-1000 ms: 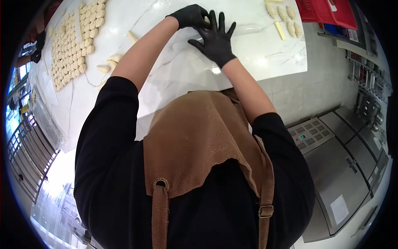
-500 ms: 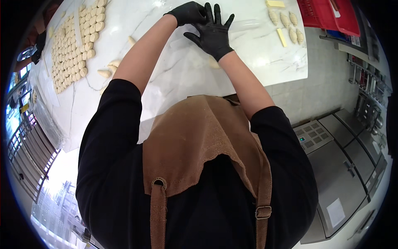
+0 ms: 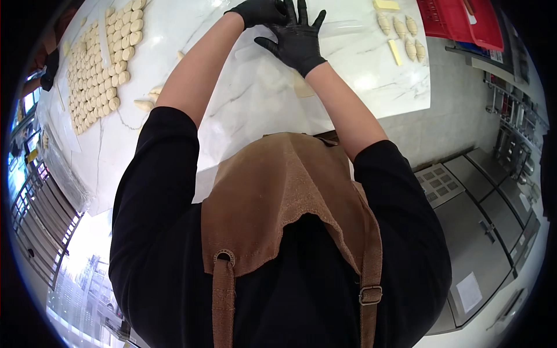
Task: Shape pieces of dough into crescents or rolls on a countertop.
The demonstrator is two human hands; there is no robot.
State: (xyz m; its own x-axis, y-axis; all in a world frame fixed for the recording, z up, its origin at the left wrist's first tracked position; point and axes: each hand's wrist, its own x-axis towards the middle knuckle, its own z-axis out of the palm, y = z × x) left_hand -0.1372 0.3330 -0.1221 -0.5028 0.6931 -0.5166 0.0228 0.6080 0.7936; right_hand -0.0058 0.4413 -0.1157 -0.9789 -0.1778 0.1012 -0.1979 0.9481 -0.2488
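Both my hands wear black gloves over the marble-patterned table (image 3: pixel 249 110). My left hand (image 3: pixel 261 13) is closed, its curled fingertips against the back of my right hand near the index finger; what they pinch, if anything, is hidden. My right hand (image 3: pixel 297 43) is open, palm down, fingers and thumb spread. A clear, see-through bar (image 3: pixel 346 25) lies beside it and seems to run on under the hands. Partly behind my right wrist is a pale flat piece of dough (image 3: pixel 303 88). Several tapered dough pieces (image 3: pixel 144 105) lie next to my left forearm.
At the left stand many rows of small dough pieces (image 3: pixel 96 87). At the right are several rolled dough pieces (image 3: pixel 399 26) and yellow butter-like sticks (image 3: pixel 395 52). A red crate (image 3: pixel 458 23) is beyond the table's right edge. Another person's gloved hand (image 3: pixel 50 69) shows far left.
My hands sit slightly higher in the picture and a little to the left, still together. The dough rows have shifted slightly left in view. My right fingers stay spread.
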